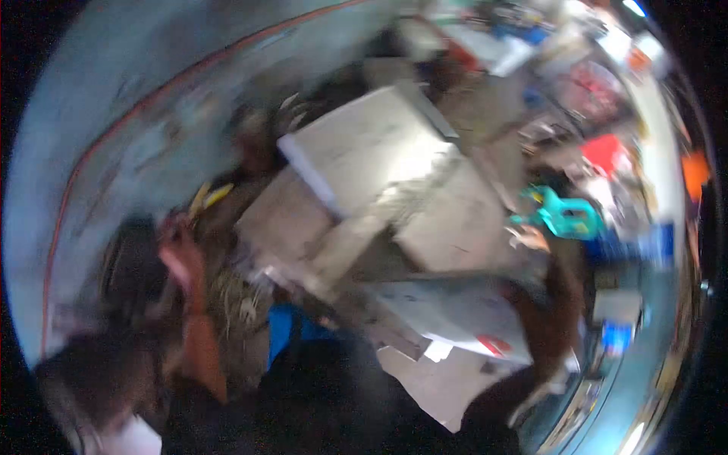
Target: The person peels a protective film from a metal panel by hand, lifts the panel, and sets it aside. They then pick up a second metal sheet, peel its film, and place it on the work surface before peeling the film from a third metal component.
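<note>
The whole view is smeared by motion. My left hand [180, 249] is raised at the left, just below a pair of yellow strips [218, 195] that look like tool handles; whether it holds them I cannot make out. At the right, my right hand [531, 240] is by the edge of a grey-beige boxy metal piece [455, 220], close to a teal-green tool with a looped handle [570, 216]. Blur hides its fingers. A larger pale panel [364, 144] with a bright glare lies between the hands, farther off.
A white sheet-like piece with a red mark [462, 315] lies close to my body, beside a blue object [292, 330]. A bluish wall with a red line [114, 144] curves along the left. Cluttered items, including a red one [603, 155], fill the upper right.
</note>
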A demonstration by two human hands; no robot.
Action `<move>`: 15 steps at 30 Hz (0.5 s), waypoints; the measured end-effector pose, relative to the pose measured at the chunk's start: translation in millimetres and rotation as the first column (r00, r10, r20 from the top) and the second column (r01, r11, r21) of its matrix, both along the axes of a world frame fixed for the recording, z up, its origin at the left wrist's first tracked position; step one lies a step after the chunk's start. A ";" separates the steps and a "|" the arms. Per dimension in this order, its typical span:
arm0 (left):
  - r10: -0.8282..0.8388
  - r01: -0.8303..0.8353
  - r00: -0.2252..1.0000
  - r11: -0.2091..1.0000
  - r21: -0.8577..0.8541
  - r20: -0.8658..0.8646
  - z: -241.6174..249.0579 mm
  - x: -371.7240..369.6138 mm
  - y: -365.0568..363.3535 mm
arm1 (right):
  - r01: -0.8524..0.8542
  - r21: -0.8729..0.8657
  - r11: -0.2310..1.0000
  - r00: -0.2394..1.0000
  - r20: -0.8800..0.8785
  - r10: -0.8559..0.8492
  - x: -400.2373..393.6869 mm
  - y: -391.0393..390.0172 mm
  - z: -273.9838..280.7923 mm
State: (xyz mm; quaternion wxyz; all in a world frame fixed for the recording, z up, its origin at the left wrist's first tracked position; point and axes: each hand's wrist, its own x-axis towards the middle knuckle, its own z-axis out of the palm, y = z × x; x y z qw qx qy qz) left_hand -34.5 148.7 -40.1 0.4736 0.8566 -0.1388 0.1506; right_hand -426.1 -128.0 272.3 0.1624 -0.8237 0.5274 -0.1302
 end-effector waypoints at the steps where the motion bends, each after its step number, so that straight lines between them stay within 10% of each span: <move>1: 0.111 -0.122 0.992 0.960 0.253 0.059 -48.6 0.6 27.5 | -0.192 -0.137 0.972 0.981 -0.048 0.187 11.9 -1.0 9.1; 3: 0.144 -0.199 0.974 0.914 -0.354 -0.174 -132.4 -11.1 58.6 | -0.258 -0.432 0.864 0.966 -0.087 0.245 -20.4 -14.6 -16.0; 5: 0.337 -0.358 0.875 0.934 0.003 -0.349 -160.6 -18.8 69.9 | -0.238 -0.497 0.835 0.971 -0.102 0.216 -13.2 -21.1 -13.3; 8: 0.513 -0.478 0.858 0.820 0.316 -0.033 -247.4 -20.3 77.2 | -0.193 -0.558 0.807 0.981 -0.134 0.142 0.9 -31.5 -29.3; 10: 0.573 -0.421 0.737 0.804 0.420 -0.359 -281.7 -6.2 68.5 | -0.160 -0.588 0.793 0.985 -0.147 0.091 9.3 -32.8 -39.7; 11: 0.579 -0.416 0.726 0.799 0.434 -0.371 -312.7 -2.5 68.0 | -0.144 -0.596 0.790 0.986 -0.155 0.063 10.6 -35.4 -43.1; 13: 0.350 -0.523 0.710 0.843 -0.124 -0.611 -395.0 10.3 59.9 | -0.115 -0.618 0.778 0.986 -0.166 0.015 14.6 -40.4 -53.9; 15: 0.299 -0.374 0.795 0.927 -0.039 -0.529 -427.6 30.3 45.1 | -0.090 -0.633 0.769 0.984 -0.176 -0.029 14.0 -44.9 -60.9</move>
